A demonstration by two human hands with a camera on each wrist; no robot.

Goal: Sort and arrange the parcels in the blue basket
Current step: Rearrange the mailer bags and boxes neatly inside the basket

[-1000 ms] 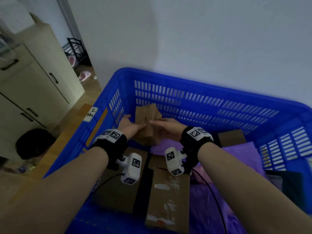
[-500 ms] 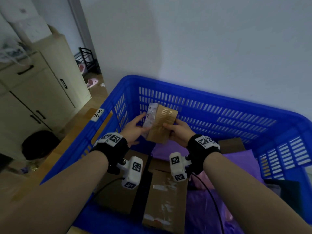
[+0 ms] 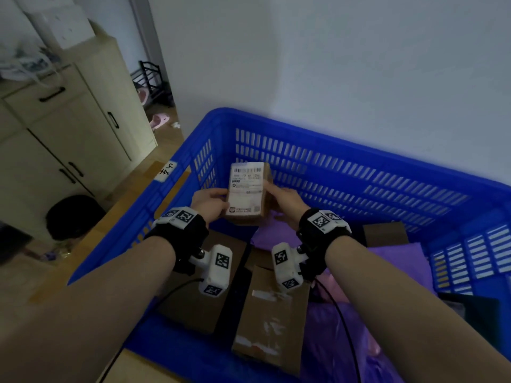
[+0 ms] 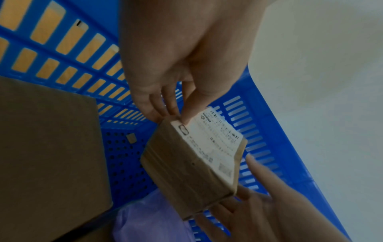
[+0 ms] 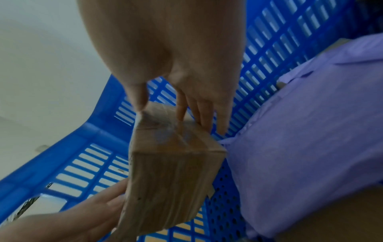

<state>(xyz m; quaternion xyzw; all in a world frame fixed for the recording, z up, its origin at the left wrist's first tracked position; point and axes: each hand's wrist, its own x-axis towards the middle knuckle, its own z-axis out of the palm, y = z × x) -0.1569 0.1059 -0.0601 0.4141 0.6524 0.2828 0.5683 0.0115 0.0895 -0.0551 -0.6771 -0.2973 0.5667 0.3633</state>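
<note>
1. The left hand pinches the near left corner of a small box, thumb on the labelled face and fingers behind; its grip is narrow.
2. The right hand holds the box's right edge the same way, thumb on top and fingers against the far side; both hands hold it in the air, clear of everything below.
3. The box is brown card wound with clear tape; a white label with barcodes covers the face turned up toward the head camera; it hangs over the far left corner of the basket, tilted, with bare perforated floor under it.
4. Inside the basket, two flat cartons lie side by side near the front, one on the left and one with tape marks beside it; purple bags fill the right side, one reaching just under the held box; a third carton sits against the far wall.
5. Outside, a cream cabinet stands to the left on a wooden floor; a pink slipper lies past it; a white wall rises behind the basket.
</note>
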